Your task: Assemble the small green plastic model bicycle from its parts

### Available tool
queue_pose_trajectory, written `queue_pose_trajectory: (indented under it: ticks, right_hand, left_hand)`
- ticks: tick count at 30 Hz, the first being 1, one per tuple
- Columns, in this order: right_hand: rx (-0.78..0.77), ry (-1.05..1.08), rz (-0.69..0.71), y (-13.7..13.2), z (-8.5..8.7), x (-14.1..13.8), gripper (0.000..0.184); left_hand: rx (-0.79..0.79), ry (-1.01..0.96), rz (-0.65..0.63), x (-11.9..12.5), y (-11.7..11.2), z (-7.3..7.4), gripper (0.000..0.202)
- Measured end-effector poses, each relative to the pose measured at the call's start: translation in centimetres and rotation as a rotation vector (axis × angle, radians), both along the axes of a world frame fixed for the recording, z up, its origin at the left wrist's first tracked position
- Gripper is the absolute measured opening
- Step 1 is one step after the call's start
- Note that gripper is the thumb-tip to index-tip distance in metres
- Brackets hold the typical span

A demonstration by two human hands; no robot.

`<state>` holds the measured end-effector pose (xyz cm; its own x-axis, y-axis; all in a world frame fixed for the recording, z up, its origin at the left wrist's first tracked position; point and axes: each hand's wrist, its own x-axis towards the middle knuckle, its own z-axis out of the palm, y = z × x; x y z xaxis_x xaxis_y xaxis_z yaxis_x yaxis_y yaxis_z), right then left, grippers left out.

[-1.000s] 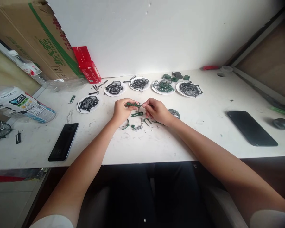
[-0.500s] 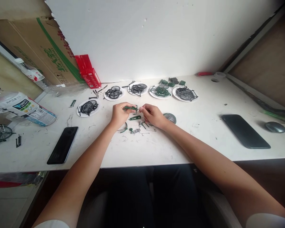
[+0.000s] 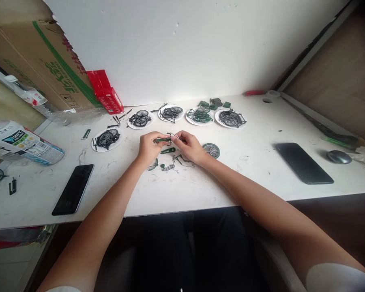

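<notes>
The little green bike part [image 3: 162,140] is in the gap between my two hands, up over the white table [image 3: 176,192]. It is long and thin, and it lies sideways. My left hand [image 3: 150,149] is the nearer one: its finger and thumb are pinched tight on the part. The free end points at my right hand [image 3: 189,147]. That hand is just beside it, pinching a thin rod [image 3: 174,136]. I can't tell if the rod touches the part. A flat green piece [image 3: 168,150] lies on the table, a bit closer to me. A wheel [image 3: 211,151] is by my right wrist. Farther out are five white plates [image 3: 117,144] with bike bits on them.
</notes>
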<state>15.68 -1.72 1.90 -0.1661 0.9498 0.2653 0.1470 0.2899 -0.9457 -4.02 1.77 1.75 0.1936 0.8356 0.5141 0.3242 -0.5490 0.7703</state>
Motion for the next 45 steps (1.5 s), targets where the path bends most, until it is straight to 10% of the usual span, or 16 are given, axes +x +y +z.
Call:
queue_pose_trajectory:
  ticks: [13,29,37,45]
  right_hand:
    - [0.018,-0.054,-0.029,0.5,-0.2,0.3,0.064]
    - [0.162,0.026,-0.251,0.1,1.2,0.6,0.060]
    - [0.104,0.069,-0.259,0.3,0.9,0.6,0.065]
    - [0.015,0.086,-0.233,0.3,0.9,0.6,0.064]
  left_hand:
    - [0.126,0.001,-0.077,0.1,0.4,-0.5,0.015]
    - [0.242,0.017,0.303,-0.6,0.9,-0.2,0.051]
    - [-0.200,-0.368,0.177,-0.2,2.6,-2.0,0.100]
    - [-0.561,-0.653,-0.143,-0.2,1.4,-0.2,0.081]
